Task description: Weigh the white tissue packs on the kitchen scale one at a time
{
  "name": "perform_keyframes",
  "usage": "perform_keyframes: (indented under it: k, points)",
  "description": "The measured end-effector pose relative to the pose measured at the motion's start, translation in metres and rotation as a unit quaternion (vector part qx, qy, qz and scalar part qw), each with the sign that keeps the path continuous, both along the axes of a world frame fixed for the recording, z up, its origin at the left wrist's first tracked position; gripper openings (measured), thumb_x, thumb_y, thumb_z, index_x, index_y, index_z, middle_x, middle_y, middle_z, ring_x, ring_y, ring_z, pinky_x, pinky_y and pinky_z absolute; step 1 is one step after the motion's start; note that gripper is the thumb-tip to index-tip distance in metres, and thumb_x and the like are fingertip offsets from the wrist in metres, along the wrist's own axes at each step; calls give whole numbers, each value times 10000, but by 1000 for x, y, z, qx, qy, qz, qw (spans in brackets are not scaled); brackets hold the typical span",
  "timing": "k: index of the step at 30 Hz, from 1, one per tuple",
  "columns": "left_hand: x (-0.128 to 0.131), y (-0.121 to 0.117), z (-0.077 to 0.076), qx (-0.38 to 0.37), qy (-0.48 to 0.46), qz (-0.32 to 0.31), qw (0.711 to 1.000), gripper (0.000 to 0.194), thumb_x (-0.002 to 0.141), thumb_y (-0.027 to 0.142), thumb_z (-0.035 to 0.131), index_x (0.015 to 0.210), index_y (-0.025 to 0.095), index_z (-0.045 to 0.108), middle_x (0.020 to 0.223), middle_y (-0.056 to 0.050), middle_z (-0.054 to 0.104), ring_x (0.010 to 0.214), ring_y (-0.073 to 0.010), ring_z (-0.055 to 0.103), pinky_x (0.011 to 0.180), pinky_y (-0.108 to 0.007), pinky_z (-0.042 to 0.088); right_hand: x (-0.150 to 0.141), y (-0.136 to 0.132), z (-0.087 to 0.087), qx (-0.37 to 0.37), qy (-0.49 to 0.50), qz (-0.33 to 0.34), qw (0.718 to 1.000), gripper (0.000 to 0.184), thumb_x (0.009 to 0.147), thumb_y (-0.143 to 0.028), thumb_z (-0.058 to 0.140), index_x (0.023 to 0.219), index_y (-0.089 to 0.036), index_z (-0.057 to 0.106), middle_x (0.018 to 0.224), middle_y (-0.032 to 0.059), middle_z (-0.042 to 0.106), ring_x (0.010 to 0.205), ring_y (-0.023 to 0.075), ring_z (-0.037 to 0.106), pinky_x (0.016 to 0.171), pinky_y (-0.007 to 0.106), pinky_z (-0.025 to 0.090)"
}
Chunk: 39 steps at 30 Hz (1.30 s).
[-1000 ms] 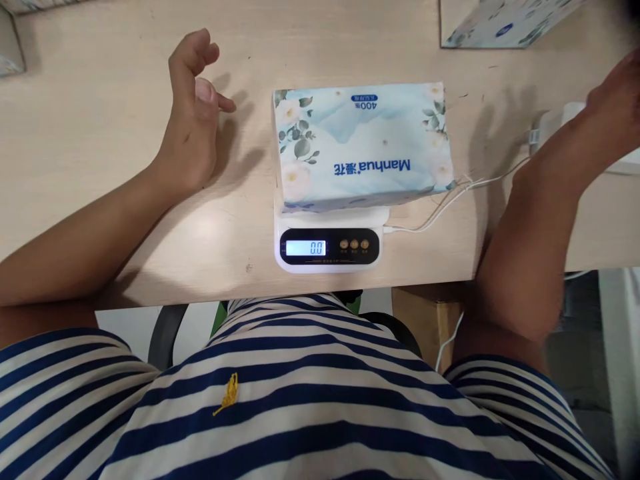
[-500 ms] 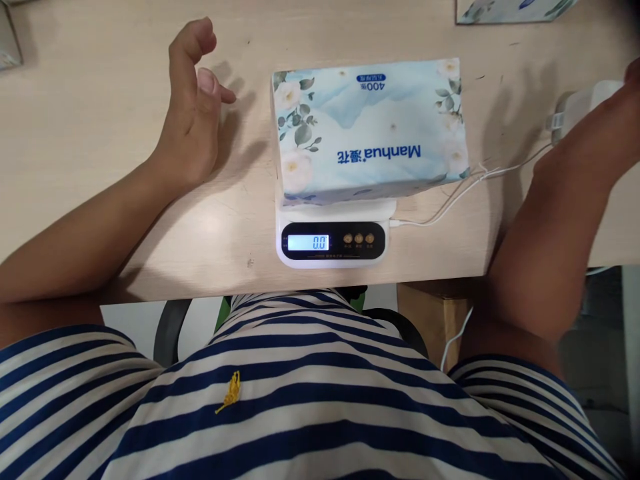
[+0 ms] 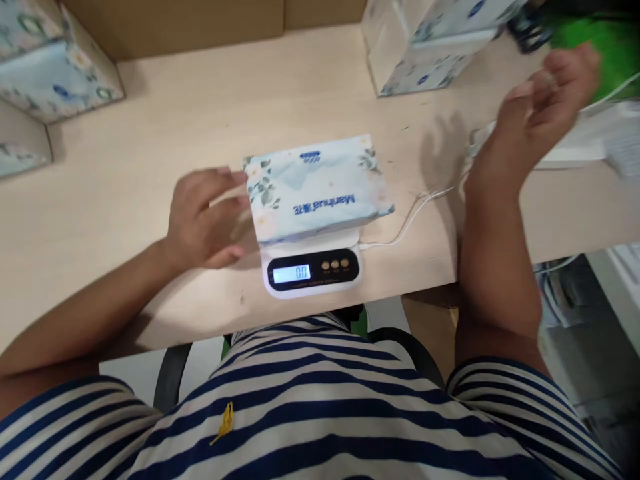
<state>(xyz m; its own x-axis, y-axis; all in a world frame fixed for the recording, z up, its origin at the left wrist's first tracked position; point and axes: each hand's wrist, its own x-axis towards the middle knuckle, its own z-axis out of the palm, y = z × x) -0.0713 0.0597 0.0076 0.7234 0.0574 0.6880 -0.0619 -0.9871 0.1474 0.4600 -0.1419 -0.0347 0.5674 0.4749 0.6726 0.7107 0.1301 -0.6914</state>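
A tissue pack (image 3: 320, 183) with a flower print and "Manhua" lettering rests on a white kitchen scale (image 3: 267, 283). The scale's lit display (image 3: 291, 274) reads 0.0. At the pack's left side is my left hand (image 3: 207, 217), its fingers apart and their tips at or close to the pack's edge; whether they touch it I cannot tell. My right hand (image 3: 550, 100) is raised at the upper right, away from the pack. Its fingers are loosely curled, with the thumb apart and nothing visible in them.
More tissue packs stand at the back left (image 3: 75, 80) and back right (image 3: 415, 70). Cardboard (image 3: 200, 27) lines the table's far side. A white cable (image 3: 410, 217) runs from the scale toward a white object under my right forearm. The table's front edge is close to my striped shirt (image 3: 320, 400).
My left hand has moved right, to the pack's side. My right hand has come farther into view at the upper right. The camera view has shifted, showing more of the table's far side.
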Motion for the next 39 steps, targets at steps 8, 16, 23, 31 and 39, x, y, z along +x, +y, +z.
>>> perform_keyframes:
  k: [8, 16, 23, 31, 39]
  points:
    - [9, 7, -17, -110, -46, -64, 991, 1155, 861, 803, 777, 1777, 434, 179, 1707, -118, 459, 1532, -361, 543, 1091, -549, 639, -61, 20, 10, -2, -30, -124, 992, 483, 1078, -601, 525, 1399, -248, 596, 1643, 212, 442, 1514, 313, 530, 1203, 628, 535]
    - [27, -21, -7, -219, -7, -54, 974, 1358, 814, 538, 953, 1795, 435, 21, 1755, -138, 365, 1580, -375, 481, 1205, -604, 582, -70, 31, 5, -1, 15, -110, 994, 554, 1014, -735, 542, 1384, -329, 619, 1673, 132, 434, 1479, 342, 570, 1161, 663, 539]
    - [95, -4, 15, -251, 46, -60, 965, 1322, 781, 477, 966, 1748, 410, 67, 1568, -124, 450, 1481, -323, 547, 1242, -523, 540, -74, 36, 17, 8, 43, -123, 991, 559, 1018, -728, 519, 1348, -294, 642, 1661, 157, 463, 1530, 332, 533, 1212, 632, 529]
    - [255, 4, 32, -435, 76, 41, 896, 1253, 633, 380, 992, 1621, 263, 230, 1720, -201, 316, 1681, -416, 313, 1432, -572, 261, -62, 37, 17, 29, 51, -146, 988, 501, 1031, -634, 506, 1353, -273, 638, 1661, 170, 440, 1542, 336, 516, 1186, 631, 551]
    - [338, -19, 12, -499, 71, 92, 859, 1244, 557, 235, 1011, 1583, 281, 308, 1711, -184, 365, 1694, -375, 329, 1426, -484, 285, -52, 39, 20, 7, 10, -152, 988, 489, 1069, -616, 455, 1398, -283, 594, 1673, 164, 426, 1569, 310, 491, 1312, 632, 443]
